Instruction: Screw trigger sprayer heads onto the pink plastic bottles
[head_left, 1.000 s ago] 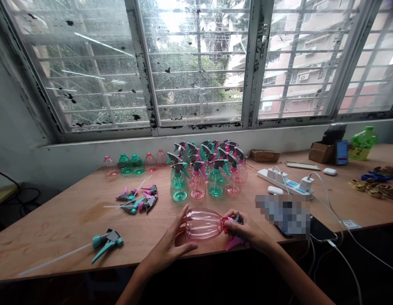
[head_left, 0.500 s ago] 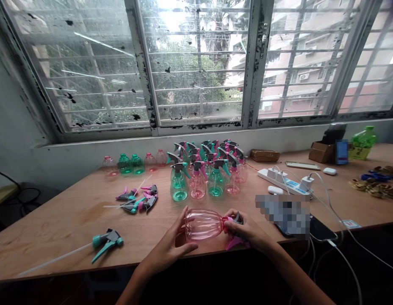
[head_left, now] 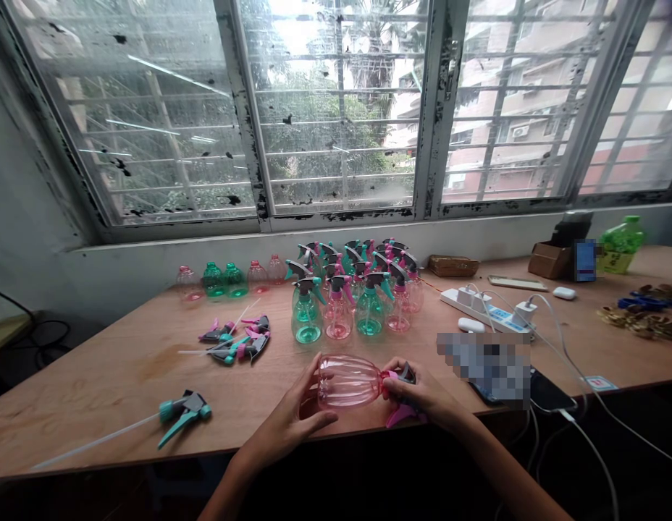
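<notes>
A clear pink spray bottle (head_left: 347,382) lies sideways just above the table's front edge, its base to the left and neck to the right. My left hand (head_left: 297,412) is closed around the base end, fingers behind it and thumb at its lower side. At the neck, my right hand (head_left: 417,394) grips a grey and pink trigger spray head (head_left: 402,415), partly hidden by the fingers. Off to the left lies a grey and teal spray head (head_left: 185,412) with a long tube. Behind it is a small pile of spray heads (head_left: 238,341).
Several filled-out rows of green and pink spray bottles with heads (head_left: 370,311) stand beyond my hands. Open-necked bottles (head_left: 234,281) line the wall at back left. To the right are a power strip (head_left: 488,312) with cables, a phone (head_left: 550,391) and a cardboard box (head_left: 550,259).
Almost nothing differs. Both hands keep their hold on the bottle and spray head in nearly the same place, with the bottle tilted very slightly.
</notes>
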The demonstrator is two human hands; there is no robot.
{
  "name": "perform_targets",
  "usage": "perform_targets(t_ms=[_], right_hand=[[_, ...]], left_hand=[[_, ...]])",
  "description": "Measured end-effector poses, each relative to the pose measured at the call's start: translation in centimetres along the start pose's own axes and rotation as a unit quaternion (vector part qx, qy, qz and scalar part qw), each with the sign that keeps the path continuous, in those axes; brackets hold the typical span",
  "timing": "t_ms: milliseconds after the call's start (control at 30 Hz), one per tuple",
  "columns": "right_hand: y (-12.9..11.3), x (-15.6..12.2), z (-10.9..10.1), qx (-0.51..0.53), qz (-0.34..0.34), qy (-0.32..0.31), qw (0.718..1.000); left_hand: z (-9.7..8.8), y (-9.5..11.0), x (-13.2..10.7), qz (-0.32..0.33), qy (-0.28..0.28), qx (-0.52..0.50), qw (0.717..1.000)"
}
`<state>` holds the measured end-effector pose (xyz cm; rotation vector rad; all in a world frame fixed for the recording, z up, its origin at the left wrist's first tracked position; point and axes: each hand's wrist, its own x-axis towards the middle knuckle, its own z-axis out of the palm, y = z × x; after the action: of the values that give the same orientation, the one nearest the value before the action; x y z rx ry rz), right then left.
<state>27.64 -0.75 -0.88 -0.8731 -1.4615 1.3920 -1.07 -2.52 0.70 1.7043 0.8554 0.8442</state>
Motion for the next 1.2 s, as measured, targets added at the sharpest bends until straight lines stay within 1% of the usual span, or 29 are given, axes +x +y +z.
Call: perform_targets(t_ms=[167, 333, 467, 567, 667, 933, 1100, 1200], right_hand=[[0.2, 0.1, -0.1, 0.006, 0.001, -0.003, 1.0], [0.3, 0.1, -0.1, 0.014, -0.002, -0.006, 1.0], [0.4, 0.1, -0.2, 0.031, 0.006, 0.002, 1.0], [0.4, 0.2, -0.2, 0.036, 0.005, 0.005, 0.999], [0.5, 0.2, -0.2, 0.036, 0.006, 0.003, 0.999], [0.4, 0.1, -0.1, 0.032, -0.004, -0.007, 0.999], [0.7, 0.2, -0.2, 0.033, -0.01, -0.009, 0.999], [0.8, 0.2, -0.2, 0.032, -0.009, -0.01, 0.999]], left_hand=[[0.1, -0.1, 0.2, 0.018, 0.009, 0.007, 1.0], [0.3, 0.5, 0.1, 0.004, -0.001, -0.008, 1.0], [0.2, 0.1, 0.1, -0.004, 0.01, 0.012, 1.0], [0.2, -0.2, 0.2, 0.008, 0.021, 0.019, 1.0], [0.3, -0.3, 0.2, 0.013, 0.016, 0.01, 1.0], [0.3, -0.1, 0.1, -0.008, 0.01, 0.011, 1.0], [0.1, -0.5, 0.3, 0.012, 0.012, 0.034, 0.999], [0.1, -0.8, 0.2, 0.02, 0.003, 0.032, 0.999]])
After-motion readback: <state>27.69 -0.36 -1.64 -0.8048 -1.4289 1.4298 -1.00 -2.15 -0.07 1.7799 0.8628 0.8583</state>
